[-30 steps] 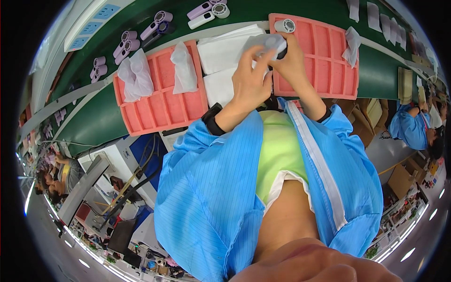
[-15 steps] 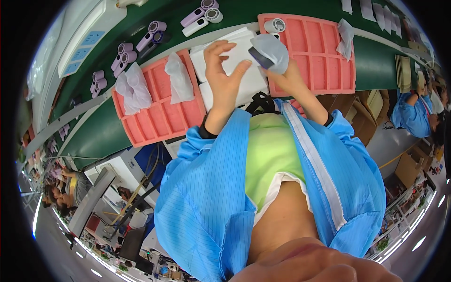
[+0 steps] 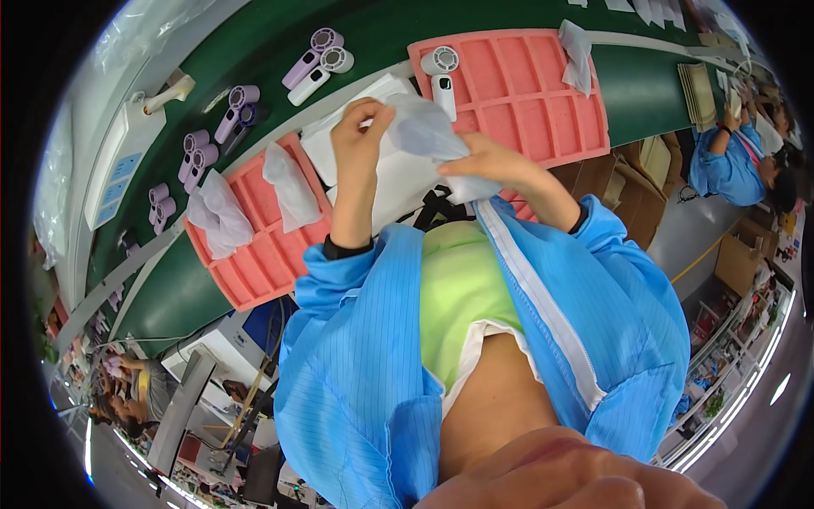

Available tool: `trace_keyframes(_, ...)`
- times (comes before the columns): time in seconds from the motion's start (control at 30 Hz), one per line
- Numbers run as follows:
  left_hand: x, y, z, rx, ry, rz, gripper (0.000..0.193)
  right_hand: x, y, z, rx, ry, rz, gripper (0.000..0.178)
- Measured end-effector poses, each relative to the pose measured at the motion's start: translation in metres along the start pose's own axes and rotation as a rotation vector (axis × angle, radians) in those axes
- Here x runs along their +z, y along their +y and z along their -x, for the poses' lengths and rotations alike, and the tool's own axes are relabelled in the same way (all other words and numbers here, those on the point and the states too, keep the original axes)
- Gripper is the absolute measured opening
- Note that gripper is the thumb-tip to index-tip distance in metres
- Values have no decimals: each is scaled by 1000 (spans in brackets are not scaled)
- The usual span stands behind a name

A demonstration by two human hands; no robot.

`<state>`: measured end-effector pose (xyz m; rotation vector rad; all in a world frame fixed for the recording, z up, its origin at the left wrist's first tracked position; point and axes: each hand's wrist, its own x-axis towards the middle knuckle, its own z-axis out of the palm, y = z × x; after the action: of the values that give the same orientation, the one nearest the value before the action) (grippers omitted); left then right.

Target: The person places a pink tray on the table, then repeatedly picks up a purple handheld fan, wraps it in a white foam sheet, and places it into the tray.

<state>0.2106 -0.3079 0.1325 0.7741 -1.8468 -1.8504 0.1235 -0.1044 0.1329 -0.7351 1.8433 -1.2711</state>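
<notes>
Right hand (image 3: 493,161) partly covers a translucent bag (image 3: 426,127).

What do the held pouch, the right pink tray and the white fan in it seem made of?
Pouch: probably thin plastic film, being translucent and crinkled. Pink tray: foam or moulded plastic, matte with thick dividers. White fan: likely hard plastic, smooth-looking.

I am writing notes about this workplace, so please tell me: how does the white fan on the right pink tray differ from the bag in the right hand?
The white fan has a round head and a straight handle; the translucent bag looks soft and creased. The fan lies on the right pink tray; the bag is held by the right hand. Both look pale.
</notes>
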Motion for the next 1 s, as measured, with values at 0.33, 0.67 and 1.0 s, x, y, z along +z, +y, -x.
trace_keyframes(0.33,36,-89,-16,158,18,-792,25,-232,168,-57,237,811,1087,46)
trace_keyframes(0.67,39,-118,-13,197,163,-824,15,-103,81,-155,-491,25,539,69)
trace_keyframes(1.0,7,-116,-10,-34,87,-304,13,-112,0,-122,-494,-263,566,48)
